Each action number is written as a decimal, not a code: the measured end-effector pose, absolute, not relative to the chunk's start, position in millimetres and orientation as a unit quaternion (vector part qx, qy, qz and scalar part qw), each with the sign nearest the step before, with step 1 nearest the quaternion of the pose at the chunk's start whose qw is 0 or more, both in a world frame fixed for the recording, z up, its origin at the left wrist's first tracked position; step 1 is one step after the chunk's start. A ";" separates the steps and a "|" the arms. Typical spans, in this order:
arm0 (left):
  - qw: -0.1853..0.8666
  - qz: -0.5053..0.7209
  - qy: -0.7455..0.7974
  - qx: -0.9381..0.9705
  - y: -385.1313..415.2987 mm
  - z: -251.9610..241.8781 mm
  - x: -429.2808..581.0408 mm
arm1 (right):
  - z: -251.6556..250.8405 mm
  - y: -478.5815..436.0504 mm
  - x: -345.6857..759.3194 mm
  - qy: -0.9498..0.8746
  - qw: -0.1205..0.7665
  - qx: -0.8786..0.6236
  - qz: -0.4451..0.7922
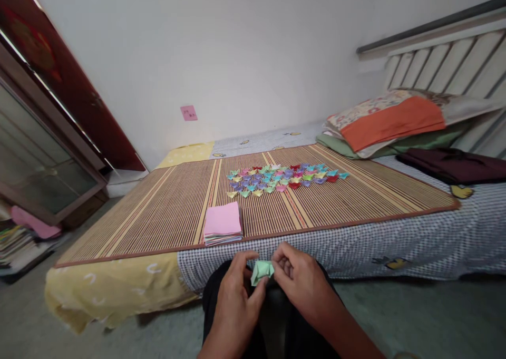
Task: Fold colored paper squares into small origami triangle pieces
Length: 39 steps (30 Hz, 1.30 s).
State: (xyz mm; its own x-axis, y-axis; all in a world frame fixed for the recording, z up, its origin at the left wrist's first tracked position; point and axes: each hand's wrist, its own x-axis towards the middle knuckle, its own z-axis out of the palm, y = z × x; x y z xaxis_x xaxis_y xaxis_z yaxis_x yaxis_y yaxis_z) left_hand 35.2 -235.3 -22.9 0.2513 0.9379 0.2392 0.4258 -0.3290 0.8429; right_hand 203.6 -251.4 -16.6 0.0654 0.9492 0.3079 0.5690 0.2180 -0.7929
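A small folded piece of light green paper point(261, 271) is pinched between both my hands, low in the view above my dark-clothed lap. My left hand point(236, 296) grips its left side with thumb and fingers closed. My right hand point(301, 282) pinches its right edge. Just beyond, a stack of square coloured paper sheets point(222, 223) with a pink sheet on top lies at the near edge of a striped bamboo mat point(166, 211). Farther back on the mat, several small folded paper shapes point(282, 177) in many colours lie in rows.
The mat covers a low bed with a checked sheet point(395, 243) and a yellow cover point(110, 290). Pillows point(391, 119) and a dark folded cloth point(450, 164) lie at the right by the headboard. A cabinet point(43, 153) and stacked books point(16, 240) stand on the left.
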 end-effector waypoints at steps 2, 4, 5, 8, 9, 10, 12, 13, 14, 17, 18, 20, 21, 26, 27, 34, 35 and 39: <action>0.386 0.374 0.492 0.685 -235.5 -22.0 33.1 | -16.5 -249.7 207.1 -0.644 0.437 -0.590 0.213; 0.458 0.379 0.475 0.649 -235.1 -20.0 30.7 | -16.7 -247.8 209.9 -0.640 0.437 -0.596 0.211; 0.494 0.381 0.457 0.634 -234.6 -18.8 29.8 | -16.9 -247.0 210.7 -0.639 0.435 -0.599 0.212; 0.573 0.368 0.412 0.605 -233.2 -15.1 30.1 | -17.6 -245.5 210.2 -0.640 0.429 -0.601 0.212; 0.586 0.364 0.404 0.601 -232.7 -14.5 31.0 | -17.9 -245.4 209.6 -0.642 0.427 -0.600 0.213; 0.593 0.364 0.400 0.597 -232.2 -14.4 32.3 | -18.1 -245.3 208.8 -0.644 0.426 -0.598 0.215; 0.597 0.373 0.401 0.586 -230.9 -16.1 34.8 | -18.1 -245.2 207.7 -0.646 0.424 -0.594 0.220; 0.599 0.379 0.403 0.578 -230.1 -17.8 36.0 | -17.9 -245.2 207.4 -0.647 0.424 -0.593 0.223; 0.601 0.384 0.407 0.571 -229.1 -20.0 37.0 | -17.5 -245.2 207.2 -0.649 0.423 -0.591 0.226; 0.613 0.389 0.414 0.549 -225.4 -27.2 39.7 | -16.0 -245.4 206.5 -0.653 0.415 -0.592 0.226; 0.617 0.388 0.417 0.543 -224.2 -29.0 40.7 | -15.5 -245.7 206.1 -0.655 0.411 -0.593 0.225; 0.621 0.384 0.422 0.536 -222.4 -31.3 42.6 | -15.2 -246.4 205.2 -0.659 0.405 -0.594 0.222; 0.622 0.383 0.424 0.536 -221.9 -31.8 43.4 | -15.5 -246.7 205.0 -0.660 0.403 -0.594 0.222; 0.590 0.390 0.431 0.560 -226.1 -31.8 44.6 | -21.5 -244.9 207.9 -0.649 0.416 -0.590 0.239; 0.569 0.397 0.437 0.573 -227.6 -32.0 44.0 | -23.1 -243.9 208.9 -0.645 0.421 -0.589 0.245; 0.403 0.379 0.419 0.720 -227.1 -34.3 38.9 | -30.4 -240.7 209.5 -0.630 0.438 -0.582 0.267; 0.379 0.377 0.414 0.737 -226.0 -34.2 38.8 | -30.7 -240.7 208.8 -0.631 0.436 -0.582 0.268; 0.319 0.358 0.420 0.770 -224.4 -33.1 38.4 | -30.2 -241.2 206.2 -0.640 0.429 -0.581 0.264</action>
State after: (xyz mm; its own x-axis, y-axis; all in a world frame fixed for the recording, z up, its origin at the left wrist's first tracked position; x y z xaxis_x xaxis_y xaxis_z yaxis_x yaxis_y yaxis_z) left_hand 38.4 -224.4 -33.1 0.3912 0.8753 0.2843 0.4175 -0.4440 0.7928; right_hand 206.2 -241.2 -30.2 0.0422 0.9695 0.2414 0.5166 0.1857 -0.8359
